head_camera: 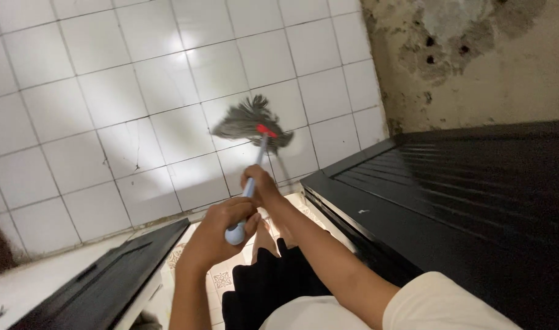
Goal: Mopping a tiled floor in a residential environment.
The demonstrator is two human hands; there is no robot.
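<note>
I hold a mop with a light blue handle (pixel 250 183) in both hands. My left hand (pixel 217 231) grips the rounded end of the handle, close to my body. Further up the shaft, my right hand (pixel 264 185) is wrapped around it. The grey string mop head (pixel 249 121), with a red clip at its base, presses flat on the white tiled floor (pixel 108 116) ahead of me. My bare feet (pixel 264 235) and dark trousers show below the hands.
A black door (pixel 475 195) stands open at the right, and another black panel (pixel 108 281) lies at lower left. A rough, stained concrete wall (pixel 475 61) rises at the top right. A raised white sill (pixel 35 281) borders the tiles.
</note>
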